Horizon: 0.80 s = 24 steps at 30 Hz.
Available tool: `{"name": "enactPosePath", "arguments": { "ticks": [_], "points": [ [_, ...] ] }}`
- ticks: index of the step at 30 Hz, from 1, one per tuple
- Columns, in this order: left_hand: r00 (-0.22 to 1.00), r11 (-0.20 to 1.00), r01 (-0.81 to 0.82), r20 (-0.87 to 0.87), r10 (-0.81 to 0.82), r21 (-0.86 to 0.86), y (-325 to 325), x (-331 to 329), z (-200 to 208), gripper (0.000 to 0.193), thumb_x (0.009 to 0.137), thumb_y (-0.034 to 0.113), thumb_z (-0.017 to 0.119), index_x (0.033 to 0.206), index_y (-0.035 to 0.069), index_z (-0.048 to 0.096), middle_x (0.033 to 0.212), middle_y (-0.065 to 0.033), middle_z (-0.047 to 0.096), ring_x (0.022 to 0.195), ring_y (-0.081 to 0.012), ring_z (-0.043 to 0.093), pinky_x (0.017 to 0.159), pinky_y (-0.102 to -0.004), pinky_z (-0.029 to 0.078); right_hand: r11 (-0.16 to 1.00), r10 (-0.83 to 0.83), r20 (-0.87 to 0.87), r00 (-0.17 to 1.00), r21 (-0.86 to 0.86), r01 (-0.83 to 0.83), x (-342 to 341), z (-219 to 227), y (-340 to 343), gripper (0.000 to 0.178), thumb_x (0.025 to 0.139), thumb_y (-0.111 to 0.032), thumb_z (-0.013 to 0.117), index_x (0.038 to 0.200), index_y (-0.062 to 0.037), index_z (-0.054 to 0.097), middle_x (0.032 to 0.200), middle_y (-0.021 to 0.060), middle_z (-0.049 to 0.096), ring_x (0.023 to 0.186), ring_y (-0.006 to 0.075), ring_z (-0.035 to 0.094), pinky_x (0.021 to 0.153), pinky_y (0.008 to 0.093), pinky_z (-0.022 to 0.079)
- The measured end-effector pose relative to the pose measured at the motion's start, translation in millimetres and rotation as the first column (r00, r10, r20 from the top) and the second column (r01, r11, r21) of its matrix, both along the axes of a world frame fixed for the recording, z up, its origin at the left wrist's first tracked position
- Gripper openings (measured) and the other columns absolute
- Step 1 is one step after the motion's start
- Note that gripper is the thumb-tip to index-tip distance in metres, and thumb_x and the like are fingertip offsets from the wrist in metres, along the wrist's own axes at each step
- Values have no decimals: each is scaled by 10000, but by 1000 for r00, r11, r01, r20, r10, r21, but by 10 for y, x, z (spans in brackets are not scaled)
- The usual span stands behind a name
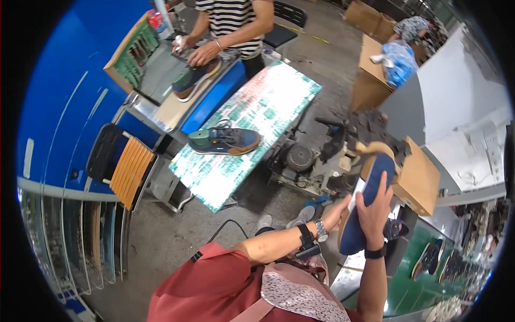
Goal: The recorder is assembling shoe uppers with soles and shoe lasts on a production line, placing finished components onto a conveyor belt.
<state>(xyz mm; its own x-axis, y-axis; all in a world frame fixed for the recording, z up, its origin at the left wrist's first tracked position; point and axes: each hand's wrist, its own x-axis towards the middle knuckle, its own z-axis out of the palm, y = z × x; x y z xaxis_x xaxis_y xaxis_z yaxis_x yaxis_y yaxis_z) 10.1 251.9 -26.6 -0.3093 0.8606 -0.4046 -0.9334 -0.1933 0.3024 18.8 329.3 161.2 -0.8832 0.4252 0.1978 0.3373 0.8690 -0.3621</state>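
Observation:
A shoe [354, 231] with a dark blue surface and a white strip along its edge is held upright in both my hands, at the right of the view. My left hand [335, 213] grips its near left side, fingers partly hidden by the shoe. My right hand [375, 209] wraps over the blue face with fingers pointing up. The shoe's upper end is beside a tan, rounded part [375, 147] of a machine [348, 155]; whether they touch, I cannot tell.
A dark shoe [228, 140] with a green last lies on a white-green table [273, 96]. Across it, a person in a striped top [230, 27] handles another shoe [196, 80]. A folding chair [129, 166] stands left; a cardboard box [418, 180] and green surface with shoes [407, 273] are right.

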Motion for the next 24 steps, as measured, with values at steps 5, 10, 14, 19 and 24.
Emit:
{"name": "enactPosePath", "arguments": {
  "ticks": [5, 10, 14, 19, 24],
  "points": [
    [995, 994, 88, 62, -84, -64, -147, -90, -2, 854, 945, 736, 496, 1486, 79, 427, 1338, -122, 630, 1167, -202, 642, 945, -459, 543, 1000, -13, -23, 1000, -17, 12, 75, -67, 19, 942, 785, -207, 769, 1589, -102, 290, 1404, 316, 447, 1199, 506, 542, 982, 514, 469],
    [996, 987, -33, 85, 20, 159, -31, -258, 861, 843, 951, 685, 544, 1514, 69, 423, 1415, -193, 540, 1235, -255, 594, 1008, -407, 514, 999, 38, -143, 989, 20, -36, 185, -153, 19, 977, 756, -152, 805, 1585, -87, 292, 1412, 304, 442, 1254, 493, 503, 1013, 489, 459],
    [992, 965, -107, -38, 120, 240, -61, -217, 860, 859, 927, 689, 577, 1504, 66, 441, 1401, -205, 542, 1220, -248, 601, 981, -369, 528, 999, 24, -190, 981, 25, -20, 220, -149, -41, 996, 749, -160, 819, 1583, -87, 281, 1441, 310, 413, 1270, 504, 483, 1023, 498, 452],
    [993, 958, -104, -20, 113, 269, -56, -164, 753, 750, 990, 615, 537, 1481, 52, 469, 1330, -147, 619, 1143, -216, 651, 945, -344, 543, 997, 1, -198, 980, 71, 13, 303, -119, -176, 1041, 729, -156, 830, 1589, -68, 251, 1439, 327, 415, 1290, 507, 466, 1031, 503, 446],
    [998, 964, -57, -9, 61, 261, -121, 108, 406, 661, 985, 500, 626, 1416, 8, 526, 1283, -125, 659, 1120, -184, 663, 933, -336, 547, 659, -340, -421, 841, -744, -106, 784, -239, 50, 782, 931, -253, 645, 1583, -46, 266, 1488, 201, 478, 1272, 279, 543, 1074, 374, 425]
  ]
}}
